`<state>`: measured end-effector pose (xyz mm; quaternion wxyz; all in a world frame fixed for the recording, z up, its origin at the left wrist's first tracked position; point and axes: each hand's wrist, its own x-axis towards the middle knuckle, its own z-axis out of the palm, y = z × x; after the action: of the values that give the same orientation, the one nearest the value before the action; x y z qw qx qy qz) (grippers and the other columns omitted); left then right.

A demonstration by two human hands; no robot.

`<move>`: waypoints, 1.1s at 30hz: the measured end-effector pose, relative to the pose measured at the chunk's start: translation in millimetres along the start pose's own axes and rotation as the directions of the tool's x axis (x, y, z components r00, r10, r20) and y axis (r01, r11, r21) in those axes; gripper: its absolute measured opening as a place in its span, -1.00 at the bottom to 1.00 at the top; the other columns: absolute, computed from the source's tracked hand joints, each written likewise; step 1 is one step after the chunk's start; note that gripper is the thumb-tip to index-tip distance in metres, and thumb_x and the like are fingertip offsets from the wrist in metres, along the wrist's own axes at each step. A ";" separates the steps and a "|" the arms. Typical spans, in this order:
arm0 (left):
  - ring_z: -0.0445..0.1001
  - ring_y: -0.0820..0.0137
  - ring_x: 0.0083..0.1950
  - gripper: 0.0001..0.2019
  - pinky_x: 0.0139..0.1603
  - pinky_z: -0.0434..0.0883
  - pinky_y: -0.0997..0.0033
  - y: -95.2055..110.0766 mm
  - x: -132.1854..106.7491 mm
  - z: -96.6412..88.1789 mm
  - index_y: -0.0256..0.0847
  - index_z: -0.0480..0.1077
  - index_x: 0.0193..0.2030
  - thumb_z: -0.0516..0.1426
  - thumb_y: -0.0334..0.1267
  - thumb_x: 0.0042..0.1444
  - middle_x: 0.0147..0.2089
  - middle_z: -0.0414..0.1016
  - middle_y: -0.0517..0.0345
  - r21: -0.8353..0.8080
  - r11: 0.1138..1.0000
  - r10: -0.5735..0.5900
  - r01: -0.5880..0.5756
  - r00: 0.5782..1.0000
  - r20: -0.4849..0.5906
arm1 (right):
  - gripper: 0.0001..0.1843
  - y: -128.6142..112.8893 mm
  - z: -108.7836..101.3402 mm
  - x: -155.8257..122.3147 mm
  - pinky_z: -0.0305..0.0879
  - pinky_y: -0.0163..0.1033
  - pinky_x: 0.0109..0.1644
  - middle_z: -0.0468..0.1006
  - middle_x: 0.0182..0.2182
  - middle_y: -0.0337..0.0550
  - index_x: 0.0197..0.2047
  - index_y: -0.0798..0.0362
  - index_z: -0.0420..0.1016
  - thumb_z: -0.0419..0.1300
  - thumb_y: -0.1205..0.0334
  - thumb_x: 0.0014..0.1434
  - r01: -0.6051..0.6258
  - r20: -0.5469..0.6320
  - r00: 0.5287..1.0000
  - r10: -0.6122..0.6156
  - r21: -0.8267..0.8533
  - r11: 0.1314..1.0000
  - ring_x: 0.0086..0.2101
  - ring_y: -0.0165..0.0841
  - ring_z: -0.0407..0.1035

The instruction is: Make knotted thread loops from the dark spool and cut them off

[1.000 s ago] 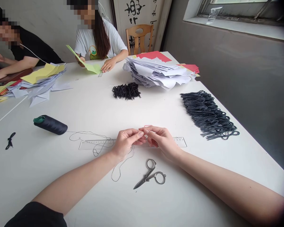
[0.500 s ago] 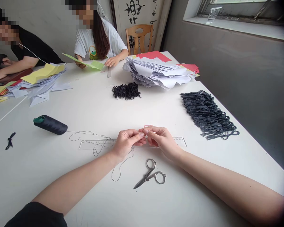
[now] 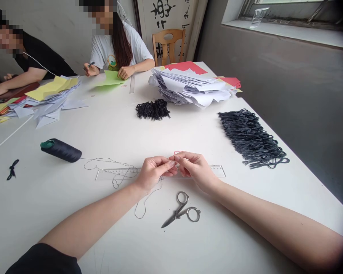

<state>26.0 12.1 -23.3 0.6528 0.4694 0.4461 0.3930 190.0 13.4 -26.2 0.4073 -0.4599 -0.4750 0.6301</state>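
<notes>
My left hand [image 3: 154, 171] is pinched closed on thin dark thread [image 3: 140, 218], which trails below it in a loop. Fingertip to fingertip with it, my right hand [image 3: 197, 167] pinches at the same thread; the bit between the fingers is mostly hidden. Both hands are over a clear ruler [image 3: 219, 171] lying flat. A spool of dark thread [image 3: 61, 150] rests on its side at the left, its loose thread curling across the ruler towards my left hand. Metal scissors [image 3: 177, 214] lie spread just below my hands. Behind my right fingers a small red outline shows.
Bundled dark cords [image 3: 251, 139] lie at the right table edge, and a smaller black bundle [image 3: 153, 109] farther back. A tied black cord [image 3: 12, 169] is at far left. Paper stacks [image 3: 188, 85] stand behind. Across the white table [image 3: 108, 243] sit two people, one handling green paper [image 3: 111, 79].
My hands keep nearly the same pinch, with only a slight shift of the fingertips. Across the table, a person has lowered the green paper and now holds a pen.
</notes>
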 end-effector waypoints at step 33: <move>0.53 0.39 -0.33 -0.77 -0.26 0.45 0.40 -2.1 0.3 -2.4 -0.26 0.54 -0.39 0.30 -0.11 -0.01 -0.40 0.56 0.08 -0.033 0.999 -0.034 0.034 0.999 0.019 | -0.59 -63.1 -34.3 2.9 0.11 -0.40 -0.61 0.16 -0.64 -0.41 -0.39 0.05 0.31 0.39 -0.02 -0.06 0.272 -0.248 0.943 -0.222 0.185 0.944 -0.64 -0.57 0.18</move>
<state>23.9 12.4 -25.8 0.6712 0.4542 0.4415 0.3850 227.3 37.5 30.3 0.5821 -0.4172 -0.4087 0.5658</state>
